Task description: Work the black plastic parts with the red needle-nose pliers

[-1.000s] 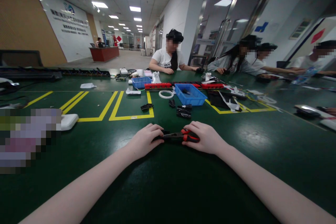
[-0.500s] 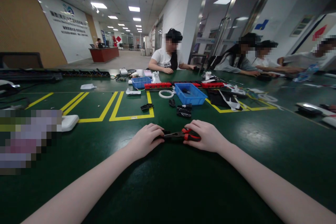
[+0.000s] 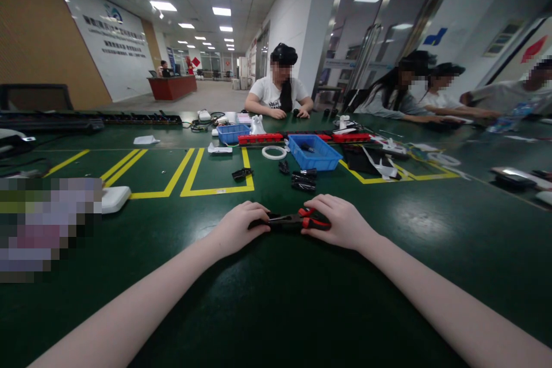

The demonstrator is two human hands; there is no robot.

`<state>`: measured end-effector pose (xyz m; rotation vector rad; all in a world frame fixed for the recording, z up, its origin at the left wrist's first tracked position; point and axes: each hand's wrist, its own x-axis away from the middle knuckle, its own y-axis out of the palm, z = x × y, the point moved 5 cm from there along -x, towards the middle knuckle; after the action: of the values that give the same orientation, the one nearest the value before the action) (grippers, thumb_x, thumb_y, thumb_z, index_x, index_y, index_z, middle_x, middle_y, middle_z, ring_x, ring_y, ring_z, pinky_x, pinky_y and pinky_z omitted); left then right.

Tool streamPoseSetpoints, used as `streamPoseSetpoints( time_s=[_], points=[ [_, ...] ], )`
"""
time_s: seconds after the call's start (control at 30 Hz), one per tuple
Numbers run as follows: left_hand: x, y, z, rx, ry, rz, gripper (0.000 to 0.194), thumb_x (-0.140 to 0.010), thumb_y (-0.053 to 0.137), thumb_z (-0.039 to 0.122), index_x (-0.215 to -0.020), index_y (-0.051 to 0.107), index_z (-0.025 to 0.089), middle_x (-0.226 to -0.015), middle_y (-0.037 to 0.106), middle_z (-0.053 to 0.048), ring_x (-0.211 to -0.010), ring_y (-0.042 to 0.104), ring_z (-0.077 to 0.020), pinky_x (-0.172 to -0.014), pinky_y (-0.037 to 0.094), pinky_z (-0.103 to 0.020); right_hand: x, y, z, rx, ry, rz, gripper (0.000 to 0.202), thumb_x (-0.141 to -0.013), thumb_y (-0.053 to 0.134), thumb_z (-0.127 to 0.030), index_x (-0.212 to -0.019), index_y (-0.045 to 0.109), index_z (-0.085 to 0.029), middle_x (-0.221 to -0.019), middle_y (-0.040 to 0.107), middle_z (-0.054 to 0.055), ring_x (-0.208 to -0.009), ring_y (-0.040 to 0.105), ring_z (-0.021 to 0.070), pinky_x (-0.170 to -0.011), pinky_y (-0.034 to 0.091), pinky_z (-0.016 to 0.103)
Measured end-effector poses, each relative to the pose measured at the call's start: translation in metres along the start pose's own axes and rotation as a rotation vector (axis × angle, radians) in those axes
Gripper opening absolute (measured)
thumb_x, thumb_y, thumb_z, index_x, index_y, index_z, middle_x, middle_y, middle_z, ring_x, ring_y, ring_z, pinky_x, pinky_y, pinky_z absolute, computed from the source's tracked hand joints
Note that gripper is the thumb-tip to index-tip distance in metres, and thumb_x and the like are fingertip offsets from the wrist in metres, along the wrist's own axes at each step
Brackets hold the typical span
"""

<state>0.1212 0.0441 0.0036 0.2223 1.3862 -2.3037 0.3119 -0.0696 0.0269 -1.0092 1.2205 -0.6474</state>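
Gripping pliers (image 3: 294, 219) in my right hand (image 3: 340, 223): fingers curled over the upper red-and-black handle, thumb side under the lower one, handles spread a bit. Nose points left, toward my left hand (image 3: 242, 227). Left is closed down to a pinch, fingers on top, thumb below, on a small black piece (image 3: 260, 223). Most of that piece is hidden by my fingers. Plier tips end right at it; can't tell if they're biting on it or just touching. Both hands sit low over the green table (image 3: 276, 305), near the middle, forearms coming in from either side.

Beyond the hands: black bundle (image 3: 304, 180) straight ahead, smaller black bit (image 3: 283, 167) just behind it, another dark part (image 3: 242, 173) further left by the yellow tape (image 3: 218, 191). White ring (image 3: 274, 156) lies flat, left of the big blue bin (image 3: 321, 163), which has something dark inside. Smaller blue bin (image 3: 234, 135) is farther back, left. Red strip (image 3: 260, 139) runs between the two bins. White box (image 3: 116, 199) is well off to the left.

Co-worker (image 3: 278, 92) in white tee and black headset sits across the table, forearms on the top.
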Motion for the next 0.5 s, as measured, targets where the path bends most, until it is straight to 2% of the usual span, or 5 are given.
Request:
streamPoseSetpoints(
  time_s=[0.2, 0.5],
  points=[
    [-0.0001, -0.0001, -0.0062, 0.086, -0.041, -0.003, 0.005, -0.087, 0.067, 0.02, -0.091, 0.068, 0.019, -0.116, 0.066, -0.005, -0.104, 0.06, -0.0215, -0.094, 0.05, -0.04, 0.0023, -0.0013, -0.001, -0.014, -0.042, 0.036, 0.042, -0.081, 0.068, -0.048, -0.107, 0.06, -0.017, -0.103, 0.066, 0.011, -0.087, 0.065, 0.0246, -0.075, 0.053, 0.038],
    [-0.0001, 0.0013, -0.0107, 0.133, -0.017, -0.004, 0.004, -0.086, 0.067, 0.021, -0.088, 0.071, 0.019, -0.117, 0.066, -0.006, -0.105, 0.061, -0.0214, -0.095, 0.049, -0.041, 0.0019, -0.0016, -0.0025, 0.045, -0.095, 0.04, 0.043, -0.083, 0.065, -0.049, -0.11, 0.062, -0.016, -0.101, 0.066, 0.012, -0.085, 0.064, 0.0244, -0.073, 0.053, 0.038]
  ],
)
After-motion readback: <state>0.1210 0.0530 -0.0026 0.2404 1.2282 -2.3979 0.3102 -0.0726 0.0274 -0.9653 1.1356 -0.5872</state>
